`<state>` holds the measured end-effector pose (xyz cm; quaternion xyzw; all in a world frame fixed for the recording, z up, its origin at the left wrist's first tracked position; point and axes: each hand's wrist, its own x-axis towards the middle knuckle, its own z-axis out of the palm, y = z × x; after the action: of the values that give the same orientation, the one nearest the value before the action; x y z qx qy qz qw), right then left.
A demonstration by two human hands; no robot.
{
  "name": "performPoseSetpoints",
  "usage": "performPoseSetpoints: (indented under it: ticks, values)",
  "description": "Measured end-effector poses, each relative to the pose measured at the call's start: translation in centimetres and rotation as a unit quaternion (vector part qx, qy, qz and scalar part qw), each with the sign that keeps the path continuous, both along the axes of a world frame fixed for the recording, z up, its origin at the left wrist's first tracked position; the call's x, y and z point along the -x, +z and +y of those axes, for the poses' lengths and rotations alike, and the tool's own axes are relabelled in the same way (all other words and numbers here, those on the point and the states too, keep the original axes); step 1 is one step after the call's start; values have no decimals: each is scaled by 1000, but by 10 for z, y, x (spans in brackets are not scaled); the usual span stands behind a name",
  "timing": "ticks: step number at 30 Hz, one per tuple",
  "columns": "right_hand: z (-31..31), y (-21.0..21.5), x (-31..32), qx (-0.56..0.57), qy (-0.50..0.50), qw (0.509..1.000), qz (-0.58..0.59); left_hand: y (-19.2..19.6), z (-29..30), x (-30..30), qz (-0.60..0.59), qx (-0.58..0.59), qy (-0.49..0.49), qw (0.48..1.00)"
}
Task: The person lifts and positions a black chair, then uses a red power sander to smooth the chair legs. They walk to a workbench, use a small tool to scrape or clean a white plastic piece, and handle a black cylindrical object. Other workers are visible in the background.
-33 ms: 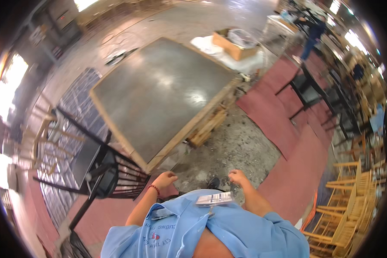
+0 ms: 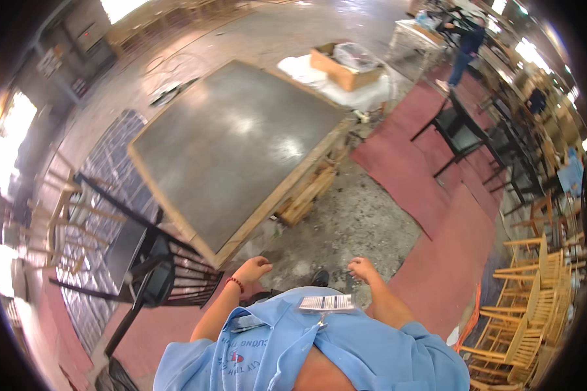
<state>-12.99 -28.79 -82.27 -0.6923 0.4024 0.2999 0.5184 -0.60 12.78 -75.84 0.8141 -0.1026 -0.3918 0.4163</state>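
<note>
Room: workshop hall, speckled concrete floor [image 2: 365, 221], red floor mats [image 2: 430, 195] on the right, bright windows far left.
Far left: pale wooden chair frames [image 2: 65, 215] stacked, washed out by window glare.
Left: black spindle-back wooden chair [image 2: 156, 274] just off the near corner of the big grey-topped wooden work table [image 2: 235, 143], which sits on a pallet-like base.
Left hand [image 2: 253, 268]: loosely curled, fingers half closed, holds nothing; hovers just beside the table's near corner and close to the black chair's seat. Red bead bracelet [image 2: 235, 284] on the wrist.
Right hand [image 2: 362, 268]: loosely curled, empty, over bare concrete, well apart from the table edge.
Step, as I judge it: approach, both hands free, the left one nearest the black chair. Next move calls for reaching down-left to the chair's back rail and getting a firm grip before lifting or turning it.
Right: more black chairs [image 2: 463, 130] on the mats; stack of light yellow wooden chairs [image 2: 535, 293] at far right.
Back: open cardboard box [image 2: 346, 65] on white sheeting past the table's far corner; another person [image 2: 466, 45] standing beyond.
Hidden: blue shirt covers the lower body; only one dark shoe tip [image 2: 319, 279] shows. Black chair's legs cut off at the rim. Rim detail bent and blurred.
</note>
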Motion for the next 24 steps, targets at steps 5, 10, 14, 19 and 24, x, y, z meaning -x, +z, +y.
performPoseSetpoints:
  ticks: [5,10,14,19,24]
  values:
    - [-115,21,-14,46,-82,995,8,24,-150,-73,5,21,-30,999]
    - [-185,34,-105,8,-127,990,-60,18,-242,-150,48,23,-75,996]
    - [-236,21,-173,11,-117,991,-61,9,-302,-214,62,28,-101,993]
    - [-333,36,-268,68,-86,993,-44,43,-363,-308,73,53,-119,989]
    - [-435,100,-467,58,-105,967,-225,78,-366,-375,72,86,-61,992]
